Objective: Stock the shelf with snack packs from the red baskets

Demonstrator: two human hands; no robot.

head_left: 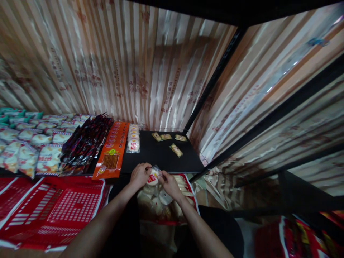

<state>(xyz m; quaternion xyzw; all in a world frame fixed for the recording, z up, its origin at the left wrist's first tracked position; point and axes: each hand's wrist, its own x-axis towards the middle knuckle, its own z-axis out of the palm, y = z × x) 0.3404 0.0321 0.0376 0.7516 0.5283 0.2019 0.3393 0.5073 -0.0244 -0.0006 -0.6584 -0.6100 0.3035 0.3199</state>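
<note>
Between my two hands is a small clear packet (pixel 153 178) with a round white snack and a red label inside. My left hand (pixel 140 175) grips its left edge, fingers bent. On the right edge, the fingers of my right hand (pixel 169 184) are closed on the same packet. Both hands are over a red basket (pixel 194 195) holding more round white wrapped snacks (pixel 154 200) and pale stick-shaped packs. On the black shelf (pixel 150 157) just beyond, a row of similar white round packets (pixel 133 138) lies lined up beside a flat orange snack bag (pixel 113 148).
Several small yellowish packets (pixel 176 150) lie on the shelf's right part. Dark shiny packets (pixel 87 139) and white snack bags (pixel 49 157) fill its left. Empty-looking red baskets (pixel 67 208) stand lower left. Black shelf posts (pixel 215 80) and striped curtains (pixel 120 64) enclose the space.
</note>
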